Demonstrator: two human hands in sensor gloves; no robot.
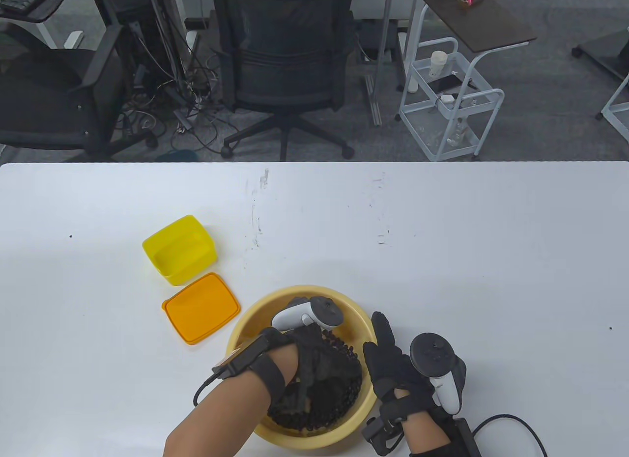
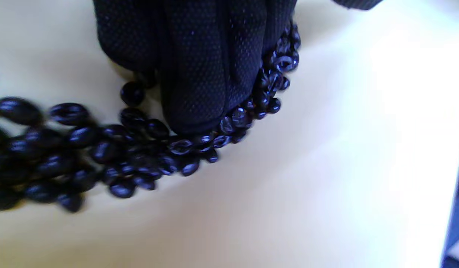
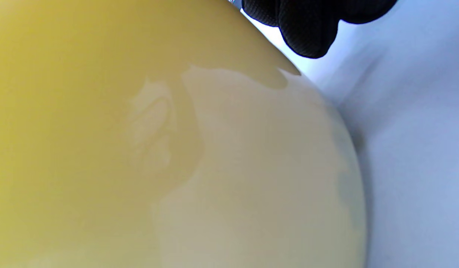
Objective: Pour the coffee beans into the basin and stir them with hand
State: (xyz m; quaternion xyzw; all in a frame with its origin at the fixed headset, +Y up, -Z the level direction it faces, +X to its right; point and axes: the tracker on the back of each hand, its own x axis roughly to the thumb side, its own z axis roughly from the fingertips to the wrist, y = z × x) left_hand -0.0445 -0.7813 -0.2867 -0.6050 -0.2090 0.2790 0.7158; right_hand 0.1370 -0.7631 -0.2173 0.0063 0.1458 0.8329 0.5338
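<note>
A pale yellow basin [image 1: 275, 299] stands near the table's front edge with dark coffee beans [image 1: 339, 351] in it. My left hand [image 1: 314, 358] reaches into the basin, its gloved fingers down in the beans. The left wrist view shows these fingers [image 2: 199, 74] held together, their tips touching the beans [image 2: 103, 152] on the basin's floor [image 2: 289, 186]. My right hand [image 1: 385, 351] lies against the basin's right outer side with its fingers straight. In the right wrist view its fingertips [image 3: 307, 29] sit by the basin's outer wall [image 3: 140, 149].
An empty yellow box [image 1: 179, 250] stands left of the basin and behind it. Its orange lid [image 1: 201, 307] lies flat between the two. The white table [image 1: 442, 255] stretches back and right; an office chair [image 1: 285, 49] and a trolley [image 1: 452, 98] stand beyond its far edge.
</note>
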